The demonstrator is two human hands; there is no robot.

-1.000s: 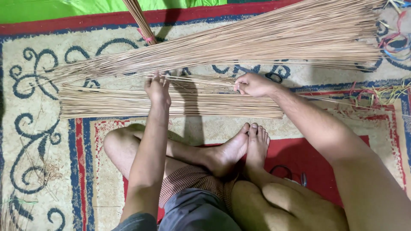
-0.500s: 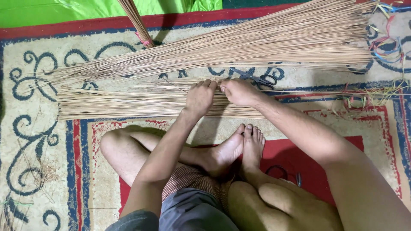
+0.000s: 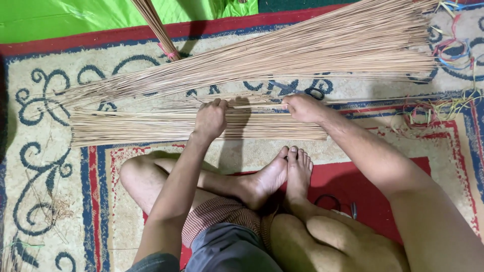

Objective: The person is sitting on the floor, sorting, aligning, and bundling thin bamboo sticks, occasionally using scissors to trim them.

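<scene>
I sit cross-legged on a patterned rug. A flat bundle of thin tan sticks [image 3: 151, 126] lies across the rug in front of my feet. My left hand [image 3: 209, 120] rests on this bundle near its middle, its fingers pinching one thin stick [image 3: 254, 106]. My right hand [image 3: 301, 108] pinches the same stick further right, so the stick runs straight between both hands just above the bundle. A much larger fan of long sticks [image 3: 312, 55] lies behind, spreading toward the upper right.
A tied bundle of sticks [image 3: 157, 29] slants in from the top edge, bound with a pink band. Coloured strings [image 3: 454, 45] lie tangled at the right. Black-handled scissors [image 3: 315, 93] peek out behind my right hand. A green sheet [image 3: 75, 17] borders the rug.
My hands came together half a second ago and have now drawn apart, the left hand sliding left along a single stick. The view has shifted slightly.
</scene>
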